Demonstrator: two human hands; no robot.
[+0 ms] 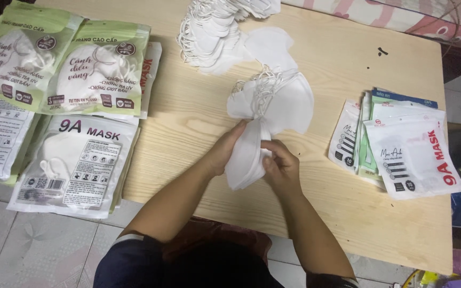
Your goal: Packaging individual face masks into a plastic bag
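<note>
My left hand and my right hand together grip a small stack of white face masks just above the wooden table. The left hand holds the stack's upper left edge and the right hand pinches its right side. Right behind the hands lies a fanned pile of white masks with ear loops. A bigger heap of white masks sits further back at the table's far edge.
Empty mask pouches, white, green and blue, are stacked at the table's right. Filled green packs and white packs overlap at the left, hanging over the table edge. Tiled floor shows below.
</note>
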